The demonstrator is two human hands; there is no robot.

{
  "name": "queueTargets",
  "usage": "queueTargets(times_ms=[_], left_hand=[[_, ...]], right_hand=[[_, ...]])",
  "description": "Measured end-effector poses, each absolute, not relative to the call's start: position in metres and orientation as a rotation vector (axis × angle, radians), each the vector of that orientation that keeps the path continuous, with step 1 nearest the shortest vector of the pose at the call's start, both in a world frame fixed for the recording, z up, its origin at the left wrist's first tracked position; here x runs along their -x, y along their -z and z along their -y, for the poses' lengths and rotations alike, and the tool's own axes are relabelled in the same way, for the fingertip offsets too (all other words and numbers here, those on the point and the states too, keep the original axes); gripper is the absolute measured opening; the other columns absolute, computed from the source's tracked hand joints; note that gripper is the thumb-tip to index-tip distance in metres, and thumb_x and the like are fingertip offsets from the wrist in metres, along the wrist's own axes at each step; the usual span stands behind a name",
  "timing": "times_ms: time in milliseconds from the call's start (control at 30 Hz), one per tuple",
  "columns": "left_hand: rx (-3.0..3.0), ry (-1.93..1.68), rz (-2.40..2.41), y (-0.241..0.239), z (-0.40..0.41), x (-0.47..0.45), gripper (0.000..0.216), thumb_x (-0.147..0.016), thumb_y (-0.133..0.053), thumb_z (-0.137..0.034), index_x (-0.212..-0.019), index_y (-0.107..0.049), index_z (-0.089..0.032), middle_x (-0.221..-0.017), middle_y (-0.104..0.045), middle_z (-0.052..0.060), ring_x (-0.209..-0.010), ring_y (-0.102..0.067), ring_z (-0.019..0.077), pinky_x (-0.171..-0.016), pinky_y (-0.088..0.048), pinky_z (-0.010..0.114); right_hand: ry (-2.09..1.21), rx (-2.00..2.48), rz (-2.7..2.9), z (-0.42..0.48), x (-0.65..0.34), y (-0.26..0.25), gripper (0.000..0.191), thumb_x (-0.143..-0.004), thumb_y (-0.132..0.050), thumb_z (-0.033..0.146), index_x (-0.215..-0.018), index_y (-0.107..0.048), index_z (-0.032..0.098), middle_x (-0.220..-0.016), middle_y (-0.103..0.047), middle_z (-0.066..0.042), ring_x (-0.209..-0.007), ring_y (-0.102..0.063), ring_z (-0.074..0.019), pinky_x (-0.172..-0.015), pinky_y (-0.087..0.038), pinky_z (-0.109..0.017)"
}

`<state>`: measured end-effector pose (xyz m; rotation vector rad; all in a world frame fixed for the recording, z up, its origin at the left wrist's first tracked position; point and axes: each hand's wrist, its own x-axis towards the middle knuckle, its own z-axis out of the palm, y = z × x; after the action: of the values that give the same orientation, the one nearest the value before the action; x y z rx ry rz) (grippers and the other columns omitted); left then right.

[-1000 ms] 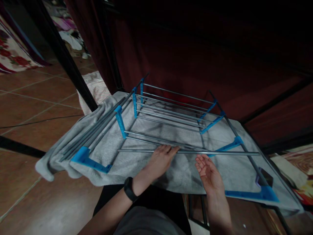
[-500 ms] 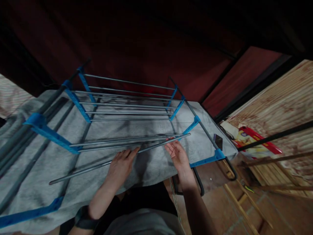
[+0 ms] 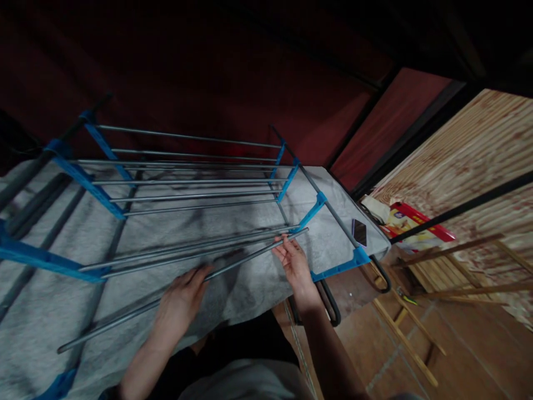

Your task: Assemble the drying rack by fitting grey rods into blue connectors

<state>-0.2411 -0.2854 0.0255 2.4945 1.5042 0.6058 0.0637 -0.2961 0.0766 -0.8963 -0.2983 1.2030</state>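
A loose grey metal rod (image 3: 245, 259) slants across the front of a rack made of grey tubes and blue plastic brackets. My left hand (image 3: 183, 300) is wrapped over the rod left of its middle. Near the rod's right end, my right hand (image 3: 292, 264) pinches it between thumb and fingers. That end lies close to a blue bracket (image 3: 310, 214). Just behind, two thin rods run from this bracket to a left bracket (image 3: 54, 262). Another blue bracket (image 3: 339, 269) at the right front carries no visible rod; its left counterpart (image 3: 58, 386) is partly cut off.
The rack lies on a grey cloth (image 3: 328, 236) over a table. A phone (image 3: 358, 232) rests near the right edge. Beyond are a red and yellow package (image 3: 416, 225), wooden frames (image 3: 410, 330) and a tiled floor. A dark red panel (image 3: 216, 94) stands behind.
The view has shifted to the right, so the rack appears further left. Both hands stay on the rod; my right thumb and fingers now close around it, where before they were more spread.
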Motion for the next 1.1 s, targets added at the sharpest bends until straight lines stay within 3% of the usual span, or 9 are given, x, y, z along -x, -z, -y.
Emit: queueTargets(times_ms=[233,567,767,1100], left_hand=[[-2.372,-0.504,-1.624,-0.018,0.294,0.266,0.036,-0.100,-0.043,-0.034,-0.120,-0.069,-0.019,-0.113,-0.073,0.011,-0.099,-0.070,0.0292,-0.089,-0.055,0.042],[-2.355,-0.374,-1.740,-0.001,0.307,0.290,0.031,-0.099,-0.041,-0.028,-0.109,-0.069,-0.019,-0.106,-0.074,0.011,-0.097,-0.069,0.0287,-0.090,-0.052,0.042],[-2.405,-0.410,-1.757,0.004,0.306,0.301,0.034,-0.099,-0.040,-0.030,-0.111,-0.070,-0.020,-0.106,-0.075,0.012,-0.098,-0.070,0.0292,-0.091,-0.051,0.043],[-2.403,-0.418,-1.797,0.009,0.307,0.304,0.040,-0.101,-0.038,-0.034,-0.122,-0.070,-0.020,-0.116,-0.076,0.011,-0.105,-0.070,0.0289,-0.094,-0.050,0.043]], right_hand=[[-1.179,0.939,0.217,0.297,-0.072,-0.051,0.025,-0.075,-0.087,0.027,-0.077,-0.062,0.025,-0.091,-0.078,0.000,-0.093,-0.075,-0.0162,-0.091,-0.061,-0.032],[-1.163,1.102,0.139,0.302,-0.082,-0.006,0.016,-0.074,-0.082,0.027,-0.075,-0.066,0.024,-0.086,-0.077,0.001,-0.088,-0.074,-0.0166,-0.089,-0.061,-0.033],[-1.151,1.150,0.108,0.300,-0.084,0.009,0.012,-0.072,-0.081,0.026,-0.074,-0.069,0.023,-0.077,-0.077,0.000,-0.082,-0.074,-0.0174,-0.085,-0.061,-0.032],[-1.136,1.178,0.109,0.301,-0.092,0.023,0.017,-0.070,-0.084,0.028,-0.079,-0.071,0.022,-0.082,-0.079,-0.001,-0.084,-0.075,-0.0171,-0.082,-0.060,-0.029]])
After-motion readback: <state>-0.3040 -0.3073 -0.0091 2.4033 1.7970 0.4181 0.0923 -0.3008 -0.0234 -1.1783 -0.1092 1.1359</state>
